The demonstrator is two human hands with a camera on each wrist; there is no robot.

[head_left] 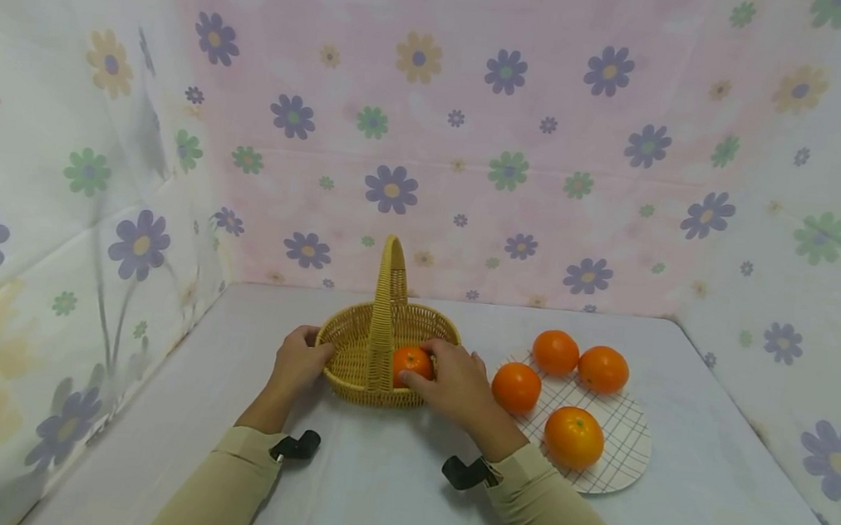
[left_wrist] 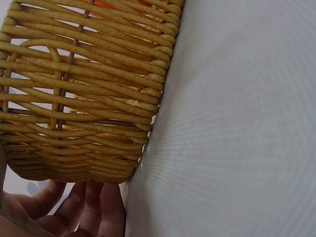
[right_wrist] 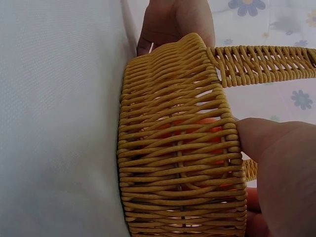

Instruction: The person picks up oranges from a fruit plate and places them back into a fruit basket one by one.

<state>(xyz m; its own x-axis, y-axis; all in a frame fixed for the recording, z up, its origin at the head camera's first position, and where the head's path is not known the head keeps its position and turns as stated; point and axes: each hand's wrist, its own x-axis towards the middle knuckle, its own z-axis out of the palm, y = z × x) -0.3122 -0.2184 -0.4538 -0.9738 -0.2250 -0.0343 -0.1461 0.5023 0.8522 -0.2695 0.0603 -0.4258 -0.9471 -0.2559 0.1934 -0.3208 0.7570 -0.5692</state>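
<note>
A yellow wicker basket (head_left: 349, 390) with a tall arched handle stands on the table. My left hand (head_left: 301, 362) holds its left end, with the thumb over the rim and the fingers against the outer wall. In the left wrist view, the fingers (left_wrist: 94, 207) of that hand touch the woven side. Inside the right half of the basket is an orange (head_left: 412, 363). My right hand (head_left: 458, 383) reaches over the rim and holds this orange between thumb and fingers. Through the weave in the right wrist view, parts of the orange (right_wrist: 197, 129) show.
Right of the basket lies a white plate (head_left: 625, 451) with a dark grid pattern. Several oranges (head_left: 574, 437) sit on and around it, partly beside my right forearm. A white cloth (head_left: 370, 492) covers the table, and flowered curtains (head_left: 461, 141) hang behind and at both sides.
</note>
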